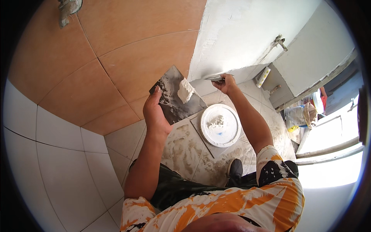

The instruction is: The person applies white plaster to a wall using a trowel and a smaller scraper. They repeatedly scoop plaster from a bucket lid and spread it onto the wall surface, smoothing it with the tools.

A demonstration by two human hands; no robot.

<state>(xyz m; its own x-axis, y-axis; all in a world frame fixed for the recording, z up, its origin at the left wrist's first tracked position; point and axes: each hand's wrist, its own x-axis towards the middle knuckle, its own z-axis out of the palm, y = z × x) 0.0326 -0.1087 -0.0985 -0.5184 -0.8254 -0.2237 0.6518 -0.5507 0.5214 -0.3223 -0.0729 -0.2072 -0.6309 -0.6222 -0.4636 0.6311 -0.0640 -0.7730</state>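
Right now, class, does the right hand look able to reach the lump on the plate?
Probably yes: nothing visible separates the right hand, holding a flat blade, from the uncovered lump on the plate.

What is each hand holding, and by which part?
Left hand: a flat plate bearing white paste, by its near-left edge, thumb on top. Right hand: a thin blade, by its near side; exact grip unclear.

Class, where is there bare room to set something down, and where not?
Free, though smeared: the floor between left forearm and bucket. Also floor between that forearm and the white wall tiles. Crowded: the gap between board and trowel, and far right, where clutter lies.
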